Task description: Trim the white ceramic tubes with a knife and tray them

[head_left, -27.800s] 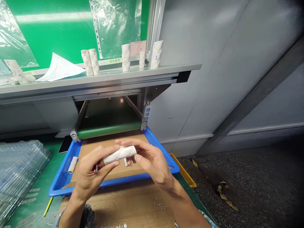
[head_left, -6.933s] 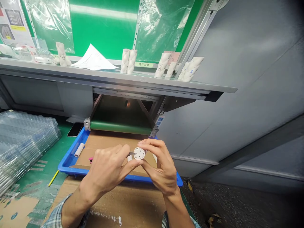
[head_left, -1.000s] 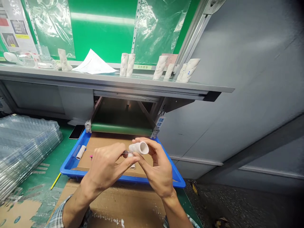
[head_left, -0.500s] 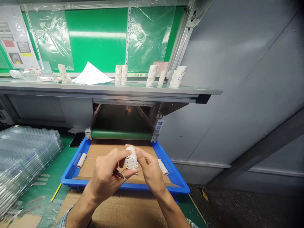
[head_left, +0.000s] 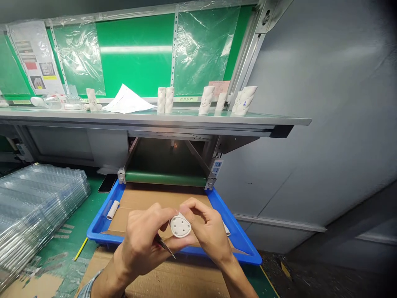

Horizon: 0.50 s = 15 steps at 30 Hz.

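Note:
My right hand (head_left: pixel 208 231) and my left hand (head_left: pixel 142 244) hold a white ceramic tube (head_left: pixel 180 226) up over the blue tray, its round end facing me. That end is flat and pierced by several small holes. The tube's length is hidden behind my fingers. A small craft knife (head_left: pixel 164 245) is pinched in my left hand, its steel blade pointing down and right, just below the tube. A short white tube (head_left: pixel 113 210) lies on the cardboard liner (head_left: pixel 161 198), and another short piece (head_left: pixel 227 230) lies beyond my right hand, partly hidden.
The blue tray's rim (head_left: pixel 99 234) surrounds the liner. Behind it runs a green conveyor belt (head_left: pixel 164 179) under a metal shelf (head_left: pixel 155 118) holding twisted white vases (head_left: pixel 165 99) and a paper sheet (head_left: pixel 127 100). Stacked clear plastic trays (head_left: pixel 40 203) and a phone (head_left: pixel 107 183) lie left.
The tube has turned in my hands so its holed end now faces me squarely. The knife tip now points lower right. My view has shifted slightly.

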Tool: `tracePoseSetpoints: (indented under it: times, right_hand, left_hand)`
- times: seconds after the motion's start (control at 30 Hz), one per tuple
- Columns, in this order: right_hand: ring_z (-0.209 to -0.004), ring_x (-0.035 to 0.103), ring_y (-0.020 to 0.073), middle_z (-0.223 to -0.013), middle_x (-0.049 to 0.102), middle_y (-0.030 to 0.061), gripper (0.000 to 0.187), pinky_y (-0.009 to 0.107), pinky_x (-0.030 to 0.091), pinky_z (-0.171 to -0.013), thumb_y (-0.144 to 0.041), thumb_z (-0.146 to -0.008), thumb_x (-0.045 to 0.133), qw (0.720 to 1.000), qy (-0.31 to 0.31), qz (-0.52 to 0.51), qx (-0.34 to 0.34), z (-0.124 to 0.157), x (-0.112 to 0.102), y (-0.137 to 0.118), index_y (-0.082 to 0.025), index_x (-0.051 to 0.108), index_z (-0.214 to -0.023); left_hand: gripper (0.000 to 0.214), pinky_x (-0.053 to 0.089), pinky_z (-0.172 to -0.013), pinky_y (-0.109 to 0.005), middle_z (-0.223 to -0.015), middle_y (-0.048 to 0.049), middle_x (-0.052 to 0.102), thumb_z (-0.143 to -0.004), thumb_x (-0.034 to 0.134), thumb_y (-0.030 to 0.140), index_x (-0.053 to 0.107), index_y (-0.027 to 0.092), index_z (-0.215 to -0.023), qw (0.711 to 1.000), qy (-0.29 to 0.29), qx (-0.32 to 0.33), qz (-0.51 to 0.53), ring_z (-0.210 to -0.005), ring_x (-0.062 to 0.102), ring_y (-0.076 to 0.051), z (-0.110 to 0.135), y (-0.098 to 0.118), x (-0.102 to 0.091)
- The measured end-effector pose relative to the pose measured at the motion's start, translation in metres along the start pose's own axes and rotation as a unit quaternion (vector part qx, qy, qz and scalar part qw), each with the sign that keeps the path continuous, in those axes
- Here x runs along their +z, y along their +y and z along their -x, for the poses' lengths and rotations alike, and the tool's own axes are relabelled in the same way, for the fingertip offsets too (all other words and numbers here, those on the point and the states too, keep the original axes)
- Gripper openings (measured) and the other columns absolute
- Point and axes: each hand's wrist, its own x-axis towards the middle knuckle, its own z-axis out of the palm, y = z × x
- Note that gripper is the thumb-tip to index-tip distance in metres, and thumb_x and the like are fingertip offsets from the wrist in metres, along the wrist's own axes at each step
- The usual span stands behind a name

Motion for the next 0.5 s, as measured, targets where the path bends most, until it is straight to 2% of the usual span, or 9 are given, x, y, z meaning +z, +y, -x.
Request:
tracePoseSetpoints:
  times: [0.13,0.2,0.23,0.3,0.33,0.37,0.4,0.5]
  right_hand:
    - [-0.057,0.065,0.0131,-0.060,0.066,-0.0006,0.057,0.024,0.054,-0.062,-0.047,-0.112,0.058,0.998,0.009,0.063,-0.023,0.001,-0.013,0.000,-0.021,0.063,-0.061]
    - [-0.058,0.067,0.0131,-0.062,0.067,-0.0007,0.057,0.025,0.055,-0.064,-0.044,-0.112,0.058,0.996,0.029,0.065,-0.045,0.001,-0.020,0.000,-0.021,0.063,-0.061]
    - [-0.062,0.070,0.0132,-0.071,0.073,-0.0002,0.049,0.026,0.057,-0.067,-0.043,-0.111,0.061,0.995,0.046,0.061,-0.058,0.000,-0.023,0.000,-0.022,0.069,-0.068]
    - [-0.070,0.075,0.0133,-0.102,0.081,0.0012,0.019,0.028,0.061,-0.072,-0.037,-0.109,0.066,0.993,0.080,0.053,-0.075,-0.001,-0.030,0.000,-0.026,0.081,-0.105]
    - [-0.072,0.077,0.0131,-0.115,0.080,0.0017,0.021,0.029,0.063,-0.074,-0.034,-0.108,0.067,0.992,0.087,0.052,-0.075,-0.001,-0.034,-0.001,-0.030,0.078,-0.125]
    - [-0.074,0.078,0.0127,-0.123,0.079,0.0016,0.030,0.029,0.064,-0.076,-0.030,-0.108,0.066,0.992,0.088,0.052,-0.075,-0.001,-0.038,-0.002,-0.034,0.074,-0.136]
    - [-0.076,0.078,0.0125,-0.125,0.079,0.0011,0.032,0.030,0.064,-0.078,-0.027,-0.108,0.064,0.992,0.083,0.055,-0.080,0.000,-0.042,-0.003,-0.036,0.075,-0.136]
    - [-0.089,0.077,0.0148,-0.120,0.079,0.0018,0.028,0.029,0.063,-0.084,-0.020,-0.105,0.060,0.989,0.057,0.076,-0.111,0.006,-0.051,-0.008,-0.031,0.084,-0.095]
  left_hand:
    - [0.026,0.039,-0.053,-0.024,-0.070,0.0043,0.062,-0.109,0.068,0.046,0.062,0.021,-0.111,1.000,-0.002,0.005,-0.026,-0.055,0.053,-0.011,-0.001,0.001,0.003]
    - [0.027,0.040,-0.053,-0.024,-0.070,0.0041,0.062,-0.109,0.068,0.046,0.062,0.020,-0.110,0.999,-0.003,0.008,-0.035,-0.055,0.054,-0.011,-0.002,0.001,0.005]
    - [0.027,0.041,-0.054,-0.024,-0.071,0.0036,0.063,-0.109,0.067,0.046,0.063,0.019,-0.109,0.999,-0.008,0.010,-0.039,-0.056,0.055,-0.011,-0.003,0.000,0.006]
    - [0.030,0.044,-0.056,-0.023,-0.073,0.0022,0.066,-0.110,0.064,0.048,0.064,0.018,-0.108,0.998,-0.026,0.007,-0.048,-0.058,0.059,-0.011,-0.006,-0.001,0.007]
    - [0.032,0.045,-0.057,-0.023,-0.074,0.0014,0.067,-0.111,0.063,0.049,0.065,0.018,-0.107,0.998,-0.039,-0.003,-0.057,-0.060,0.061,-0.011,-0.007,-0.001,0.008]
    - [0.033,0.046,-0.058,-0.022,-0.077,0.0004,0.069,-0.111,0.062,0.050,0.066,0.018,-0.107,0.996,-0.056,-0.018,-0.070,-0.063,0.064,-0.011,-0.008,-0.001,0.008]
    - [0.033,0.047,-0.059,-0.023,-0.080,-0.0006,0.071,-0.111,0.061,0.050,0.068,0.018,-0.108,0.993,-0.076,-0.035,-0.083,-0.066,0.067,-0.012,-0.008,0.000,0.007]
    - [0.032,0.052,-0.064,-0.024,-0.090,-0.0027,0.076,-0.108,0.067,0.048,0.070,0.017,-0.116,0.981,-0.132,-0.101,-0.103,-0.073,0.072,-0.014,0.001,0.008,-0.002]
